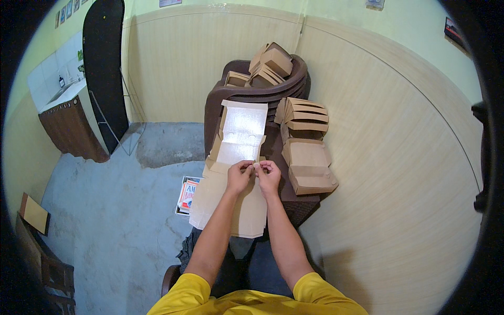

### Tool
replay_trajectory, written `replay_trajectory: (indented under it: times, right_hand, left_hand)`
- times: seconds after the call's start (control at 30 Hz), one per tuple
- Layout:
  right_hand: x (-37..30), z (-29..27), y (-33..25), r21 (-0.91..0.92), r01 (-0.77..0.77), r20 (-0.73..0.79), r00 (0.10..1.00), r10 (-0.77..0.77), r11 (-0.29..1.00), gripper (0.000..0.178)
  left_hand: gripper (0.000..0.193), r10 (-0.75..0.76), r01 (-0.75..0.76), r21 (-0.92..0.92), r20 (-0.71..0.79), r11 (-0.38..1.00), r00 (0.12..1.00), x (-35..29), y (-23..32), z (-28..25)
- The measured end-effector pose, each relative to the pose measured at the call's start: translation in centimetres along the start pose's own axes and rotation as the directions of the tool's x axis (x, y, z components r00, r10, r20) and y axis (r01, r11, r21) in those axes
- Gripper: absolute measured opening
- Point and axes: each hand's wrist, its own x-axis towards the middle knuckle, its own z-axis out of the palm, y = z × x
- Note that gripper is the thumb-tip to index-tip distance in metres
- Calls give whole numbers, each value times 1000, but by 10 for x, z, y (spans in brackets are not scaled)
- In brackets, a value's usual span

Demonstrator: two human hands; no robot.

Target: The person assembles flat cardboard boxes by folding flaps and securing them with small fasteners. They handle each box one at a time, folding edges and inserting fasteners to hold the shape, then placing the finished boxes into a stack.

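1. Pinching a small pale piece between bent fingertips, with left hand and right hand brought close together at the near edge of a silver-lined box.
2. Just beyond the fingertips, lying opened out with lid laid back toward the chairs: that same box.
3. Beneath the forearms and reaching toward the lap: flat cardboard sheets, crossed and partly covered by both arms.
4. Right of the hands, on a brown table: an open brown box, with a cluster of nested boxes just behind.
5. Beyond the table, close against its far end: stacked brown chairs, with more folded boxes resting in the top seat.
6. Left of the sheets: a white-edged tray, containing printed items.
7. Farther left, well apart: a tall black board beside a curtained sink counter.
8. Hard to make out: whether box tab or loose scrap between the fingertips. Largely hidden: the tabletop, under cardboard. Cut off by the dark rim: wooden furniture at lower left.
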Motion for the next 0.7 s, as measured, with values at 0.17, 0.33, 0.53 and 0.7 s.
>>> replay_trajectory:
  times: [0.17,0.33,0.53,0.7]
  right_hand:
    - [-3,3,-6,45,-73,-66,995,76,996,16]
    - [-4,-1,-7,103,-66,22,998,64,993,17]
    - [-3,0,-4,11,19,17,1000,-19,1000,15]
    - [-5,-2,-7,12,27,43,999,-28,1000,11]
  left_hand:
    - [21,-8,9,-71,20,997,1000,3,-8,0]
    - [23,-35,35,-64,-5,997,999,1,-9,0]
    - [23,50,-50,-12,-55,999,997,0,-9,-2]
    - [25,-77,77,-45,-2,996,997,-1,-9,-5]
